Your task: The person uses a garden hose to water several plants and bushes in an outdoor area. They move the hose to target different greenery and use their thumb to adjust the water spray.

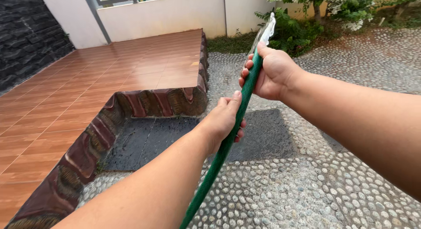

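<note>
A green garden hose (219,161) runs up from the bottom centre toward the upper middle. My left hand (223,121) grips it partway along. My right hand (269,73) grips it near the tip, thumb pressed at the opening. Water (265,33) sprays out from the tip toward the plants (298,31) at the back.
A pebbled ground (307,185) lies under my arms, with a dark wet patch (171,139) in the middle. A raised brown tiled terrace (109,84) with a curved brick edge (144,101) is at left. White walls (162,14) stand behind, and flowering shrubs (346,5) at top right.
</note>
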